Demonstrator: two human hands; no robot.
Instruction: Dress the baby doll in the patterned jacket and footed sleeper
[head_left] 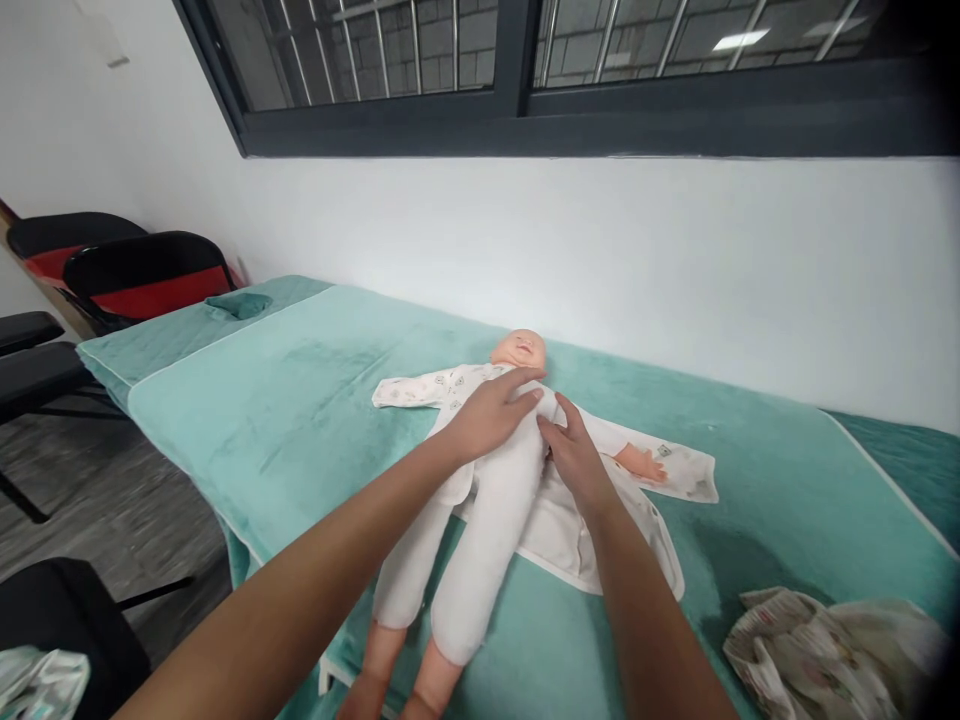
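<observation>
Doll [495,480] on bed [300,400], cloth [832,650] to right

Both arms bare, reaching forward from the bottom edge. Left forearm [322,575] long, slanting up and rightward from lower left; right forearm [645,600] steeper, leaning up and leftward from lower right. They converge, hands close together near mid-view, not crossing. Left hand [496,412]: back up, fingers stretched rightward, thumb held apart below them, wrist roughly in line with forearm. Right hand [574,445]: sits slightly lower, back facing up and right, thumb pointing left, index finger angled up-left, small gap between the two tips; remaining fingers mostly hidden, grip unclear. Left fingertips point toward right hand, hands apart.
</observation>
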